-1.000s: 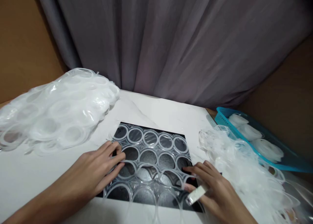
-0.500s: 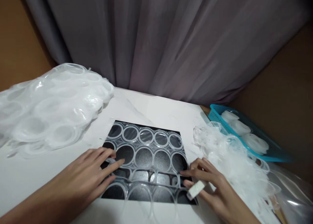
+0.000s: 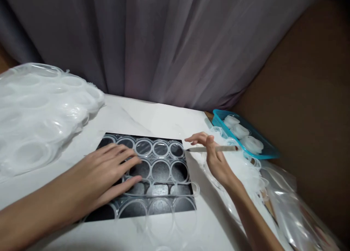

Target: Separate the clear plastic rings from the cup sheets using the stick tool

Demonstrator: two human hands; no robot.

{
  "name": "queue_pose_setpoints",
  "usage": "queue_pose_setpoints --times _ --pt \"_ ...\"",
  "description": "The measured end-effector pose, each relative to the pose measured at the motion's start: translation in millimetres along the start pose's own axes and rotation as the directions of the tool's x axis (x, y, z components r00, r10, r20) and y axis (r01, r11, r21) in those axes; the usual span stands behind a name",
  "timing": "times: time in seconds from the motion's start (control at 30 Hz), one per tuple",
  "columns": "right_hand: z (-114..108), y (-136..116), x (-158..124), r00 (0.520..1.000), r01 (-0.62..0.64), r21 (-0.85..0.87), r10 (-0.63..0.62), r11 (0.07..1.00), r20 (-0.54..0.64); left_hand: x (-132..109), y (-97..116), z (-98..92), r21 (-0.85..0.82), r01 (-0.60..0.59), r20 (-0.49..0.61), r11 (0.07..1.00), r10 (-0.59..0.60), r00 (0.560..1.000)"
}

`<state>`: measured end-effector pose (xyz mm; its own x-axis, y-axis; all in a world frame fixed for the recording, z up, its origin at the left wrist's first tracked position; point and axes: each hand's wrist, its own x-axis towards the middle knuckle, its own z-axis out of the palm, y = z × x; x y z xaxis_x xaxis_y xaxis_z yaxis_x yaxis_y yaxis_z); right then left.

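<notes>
On the table lies a black mat (image 3: 180, 205) under a clear plastic sheet of joined rings (image 3: 161, 170). Part of the sheet hangs past the mat's near edge, and one row looks folded over on itself. My left hand (image 3: 109, 174) rests on the left part of the sheet, palm down with fingers stretched. Beyond the mat's right edge, my right hand (image 3: 216, 158) is raised, holding a slim white pen-like tool (image 3: 201, 149) with a dark, pointed tip. The tip is close to the ring in the far right corner; whether it touches cannot be seen.
A big heap of ringed plastic sheets (image 3: 41, 116) stands at the left. Loose clear plastic scraps (image 3: 229, 178) lie on the right, by a blue basket (image 3: 218, 116) with white stacks (image 3: 251, 144) inside. Clear film (image 3: 295, 207) is at lower right; a grey curtain (image 3: 153, 43) hangs behind.
My right hand has lifted off the sheet's near right side and moved away from me, turning the tool level with its tip leftward. My left hand stays flat on the sheet. The view has shifted right.
</notes>
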<state>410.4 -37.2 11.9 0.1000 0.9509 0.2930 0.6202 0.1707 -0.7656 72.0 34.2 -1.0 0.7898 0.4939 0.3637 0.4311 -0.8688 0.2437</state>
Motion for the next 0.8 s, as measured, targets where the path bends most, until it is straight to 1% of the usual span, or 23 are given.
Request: queue_pose_setpoints --times 0.03,0.13,0.17,0.23,0.33,0.43,0.57,0.7,0.8 --pt "4 7 4 0.999 -0.044 0.081 0.042 0.996 0.021 15 8 3.1 0.006 -0.023 0.06 1.0 0.023 0.998" --pt "15 28 6 0.98 -0.183 0.301 0.151 0.936 0.127 55 31 21.1 -0.005 -0.08 0.135 0.997 0.08 0.988" --pt "18 34 4 0.973 -0.216 0.338 0.174 0.916 0.148 64 36 29.8 -0.011 -0.106 0.151 0.994 0.106 0.983" --pt "19 40 0 0.966 -0.251 0.349 0.212 0.903 0.146 74 45 49.2 -0.004 -0.133 0.172 0.991 0.132 0.976" --pt "14 40 -2 0.97 -0.237 0.292 0.212 0.926 0.117 69 52 75.0 0.046 -0.093 0.187 0.995 0.083 0.979" --pt "12 39 0 0.977 -0.202 0.28 0.175 0.939 0.12 59 54 88.0 0.084 -0.056 0.168 0.995 0.042 0.985" --pt "18 43 2 0.979 -0.178 0.37 0.126 0.912 0.159 58 53 89.6 0.061 -0.085 0.18 0.994 0.073 0.981" --pt "24 47 1 0.982 -0.156 0.365 0.103 0.918 0.16 62 50 88.0 0.044 -0.072 0.193 0.996 0.063 0.979" --pt "25 48 1 0.982 -0.152 0.357 0.099 0.922 0.163 63 47 86.0 0.03 -0.066 0.236 0.997 0.057 0.97"
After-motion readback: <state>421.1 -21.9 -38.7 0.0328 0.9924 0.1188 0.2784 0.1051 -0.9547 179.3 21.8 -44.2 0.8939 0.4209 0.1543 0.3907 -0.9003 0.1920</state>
